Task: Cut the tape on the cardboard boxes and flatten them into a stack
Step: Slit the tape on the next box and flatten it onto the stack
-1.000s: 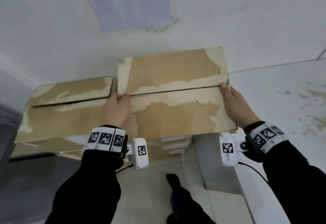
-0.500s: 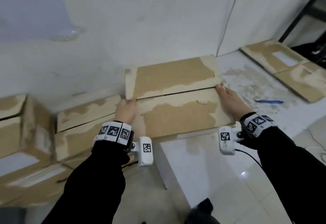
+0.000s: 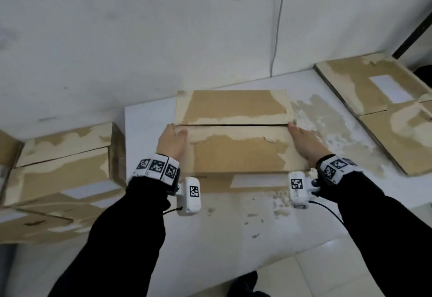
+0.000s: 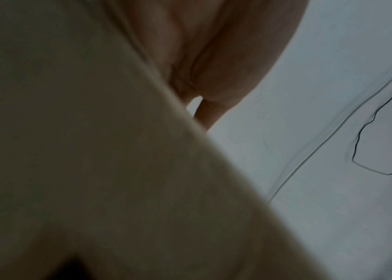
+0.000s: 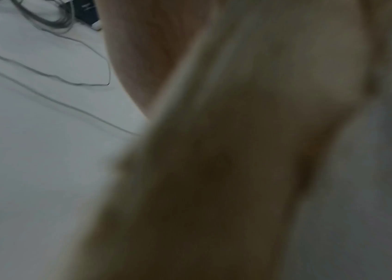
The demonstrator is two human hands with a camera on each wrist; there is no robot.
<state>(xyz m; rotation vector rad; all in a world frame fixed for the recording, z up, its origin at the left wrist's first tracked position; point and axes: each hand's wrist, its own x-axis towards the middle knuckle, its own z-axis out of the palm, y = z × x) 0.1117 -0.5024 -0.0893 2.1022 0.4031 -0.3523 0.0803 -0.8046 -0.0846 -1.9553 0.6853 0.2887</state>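
A brown cardboard box (image 3: pixel 238 154) with torn, peeled paper on top lies in the middle of the head view over a white table (image 3: pixel 233 238). A slit runs across its top between the two flaps. My left hand (image 3: pixel 171 141) holds its left end, thumb over the top. My right hand (image 3: pixel 304 143) holds its right end, fingers reaching to the slit. Whether the box's underside touches the table I cannot tell. Both wrist views are blurred: the left shows the palm (image 4: pixel 214 56) against the box (image 4: pixel 94 151), the right shows the hand (image 5: pixel 142 56) beside the box (image 5: pixel 214 170).
Several closed cardboard boxes (image 3: pixel 63 168) are piled left of the table, lower down. Flattened cardboard (image 3: pixel 374 109) lies on the table's right side. Paper scraps (image 3: pixel 280 198) dot the table in front of the box. A cable (image 3: pixel 278 28) runs down the white wall behind.
Both hands have carried the box to the right, away from the pile of boxes, and lowered it over the white table. The view has swung right with it.
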